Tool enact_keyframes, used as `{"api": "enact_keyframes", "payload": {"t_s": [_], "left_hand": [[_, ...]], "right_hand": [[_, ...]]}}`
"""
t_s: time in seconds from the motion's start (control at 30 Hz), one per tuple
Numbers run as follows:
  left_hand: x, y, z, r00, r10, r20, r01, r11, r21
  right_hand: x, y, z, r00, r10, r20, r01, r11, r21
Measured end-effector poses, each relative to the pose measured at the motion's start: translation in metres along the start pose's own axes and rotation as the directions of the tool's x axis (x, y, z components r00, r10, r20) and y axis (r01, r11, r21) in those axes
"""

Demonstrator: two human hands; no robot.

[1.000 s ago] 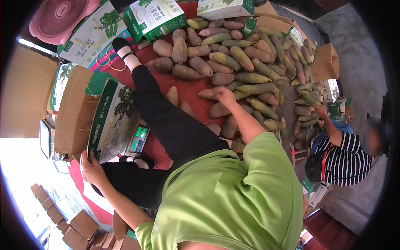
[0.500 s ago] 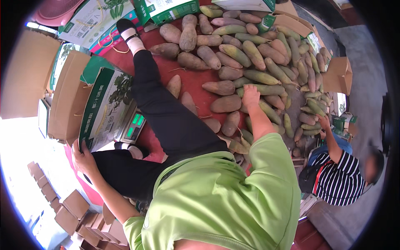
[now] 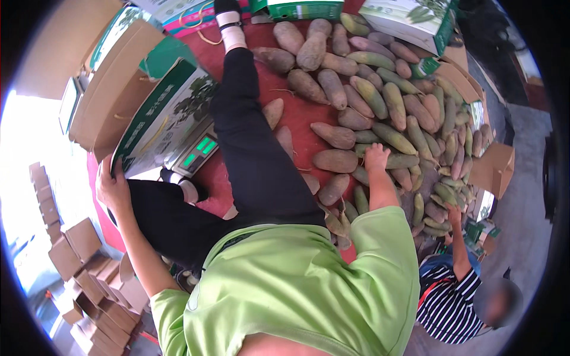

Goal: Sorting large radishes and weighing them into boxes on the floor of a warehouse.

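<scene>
Head view: left hand (image 3: 113,188) clasps 1 box (image 3: 166,118); right hand (image 3: 376,158) on 1 tuber (image 3: 399,161).

Your shirt (image 3: 309,291) is lime green, your trousers (image 3: 249,154) black. The tubers (image 3: 368,101) run brown to purple-green on a red mat (image 3: 297,118) (the carton (image 3: 166,118) is green-and-white); your neighbour's top (image 3: 451,302) is black-and-white striped.

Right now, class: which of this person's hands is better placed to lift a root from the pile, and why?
The right hand: it rests among the pile of long roots, touching one. The left hand is far off, gripping the edge of the open printed carton on the scale.
</scene>
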State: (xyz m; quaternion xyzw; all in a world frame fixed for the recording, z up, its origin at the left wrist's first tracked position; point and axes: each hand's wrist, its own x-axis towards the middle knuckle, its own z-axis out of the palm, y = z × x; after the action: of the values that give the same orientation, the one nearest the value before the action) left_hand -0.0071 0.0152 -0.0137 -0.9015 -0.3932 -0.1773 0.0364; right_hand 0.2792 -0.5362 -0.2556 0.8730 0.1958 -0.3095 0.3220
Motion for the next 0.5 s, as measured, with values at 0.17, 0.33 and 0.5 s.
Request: {"api": "enact_keyframes", "payload": {"t_s": [0.17,0.33,0.5], "left_hand": [[0.000,0.003,-0.002,1.000,-0.015,0.012,0.015,1.000,0.005],[-0.001,0.001,-0.006,1.000,-0.005,0.026,0.005,1.000,0.009],[0.001,0.009,-0.008,0.999,-0.042,0.016,0.042,0.999,-0.007]], "right_hand": [[0.008,-0.005,0.034,0.997,0.042,-0.067,-0.041,0.999,0.015],[-0.008,-0.005,0.024,0.995,-0.093,-0.037,0.092,0.995,-0.042],[-0.017,-0.001,0.021,0.988,-0.087,-0.125,0.083,0.996,-0.042]]}}
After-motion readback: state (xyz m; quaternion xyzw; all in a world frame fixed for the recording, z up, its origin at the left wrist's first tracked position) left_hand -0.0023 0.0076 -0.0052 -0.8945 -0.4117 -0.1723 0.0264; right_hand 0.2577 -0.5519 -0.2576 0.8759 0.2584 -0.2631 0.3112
